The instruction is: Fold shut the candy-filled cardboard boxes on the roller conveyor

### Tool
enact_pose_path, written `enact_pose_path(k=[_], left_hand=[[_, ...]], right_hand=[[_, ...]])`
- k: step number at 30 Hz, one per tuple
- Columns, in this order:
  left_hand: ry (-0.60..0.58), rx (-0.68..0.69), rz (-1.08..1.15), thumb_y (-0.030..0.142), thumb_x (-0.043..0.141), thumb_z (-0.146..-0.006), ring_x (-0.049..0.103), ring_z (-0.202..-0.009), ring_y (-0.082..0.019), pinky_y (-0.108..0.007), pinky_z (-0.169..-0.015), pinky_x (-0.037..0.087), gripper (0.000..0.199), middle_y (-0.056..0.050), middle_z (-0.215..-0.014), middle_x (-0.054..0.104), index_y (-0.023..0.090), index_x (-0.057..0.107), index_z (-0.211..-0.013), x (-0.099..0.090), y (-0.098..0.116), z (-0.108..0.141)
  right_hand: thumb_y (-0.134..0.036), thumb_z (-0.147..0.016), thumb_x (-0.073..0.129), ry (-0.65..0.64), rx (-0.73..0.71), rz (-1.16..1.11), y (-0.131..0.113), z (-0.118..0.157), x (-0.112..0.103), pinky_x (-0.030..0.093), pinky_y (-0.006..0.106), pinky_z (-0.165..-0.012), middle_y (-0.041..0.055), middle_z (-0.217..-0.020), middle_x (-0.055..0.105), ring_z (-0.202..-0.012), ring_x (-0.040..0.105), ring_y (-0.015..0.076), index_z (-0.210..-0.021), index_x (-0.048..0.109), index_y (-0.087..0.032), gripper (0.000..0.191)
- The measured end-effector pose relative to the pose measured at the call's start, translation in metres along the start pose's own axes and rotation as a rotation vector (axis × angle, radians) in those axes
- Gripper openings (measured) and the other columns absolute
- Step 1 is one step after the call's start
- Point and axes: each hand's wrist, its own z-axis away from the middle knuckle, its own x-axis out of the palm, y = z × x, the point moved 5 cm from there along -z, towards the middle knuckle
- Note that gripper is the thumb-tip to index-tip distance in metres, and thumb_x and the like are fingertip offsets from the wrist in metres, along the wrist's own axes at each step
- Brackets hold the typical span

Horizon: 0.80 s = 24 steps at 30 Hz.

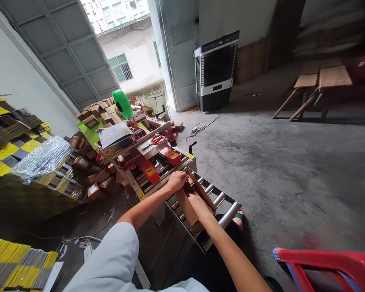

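Note:
An open cardboard box (187, 209) rests on the metal rollers (230, 215) of a short conveyor in front of me. My left hand (178, 180) is at the far end of the box, its fingers curled over the edge there. Into the box's opening reaches my right hand (196, 201), and its fingertips are hidden inside. Something small and dark shows between the two hands, too unclear to name. Just beyond the box stands a carton sealing machine (153, 150) with red guards.
Many small brown cartons (91, 121) are heaped behind and left of the machine. A green tape roll (122, 104) tops it. Yellow and grey stacks (18, 265) stand at left, cables trail on the floor, and a red plastic stool (328, 259) is at lower right.

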Motion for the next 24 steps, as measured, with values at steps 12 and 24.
enact_pose_path(k=[12,24], left_hand=[[0.072,-0.108,-0.210,0.021,0.038,-0.099,0.053,-0.114,-0.031,-0.043,-0.096,0.044,0.034,-0.018,-0.120,0.059,0.013,0.056,-0.126,0.021,0.012,0.000],[0.427,-0.050,0.486,0.014,0.047,-0.087,0.062,-0.082,-0.017,-0.029,-0.080,0.050,0.029,-0.005,-0.091,0.065,0.018,0.056,-0.115,0.010,-0.028,0.004]], right_hand=[[-0.011,-0.092,0.040,0.477,-0.023,-0.029,-0.033,0.041,-0.058,0.042,0.046,-0.114,0.0112,-0.142,0.057,-0.135,0.050,0.0236,-0.124,0.068,-0.021,0.044],[-0.041,-0.095,0.057,0.260,0.270,0.206,-0.031,0.057,-0.018,0.027,0.053,-0.120,0.0164,-0.155,0.043,-0.144,0.038,0.0335,-0.150,0.044,-0.013,0.063]])
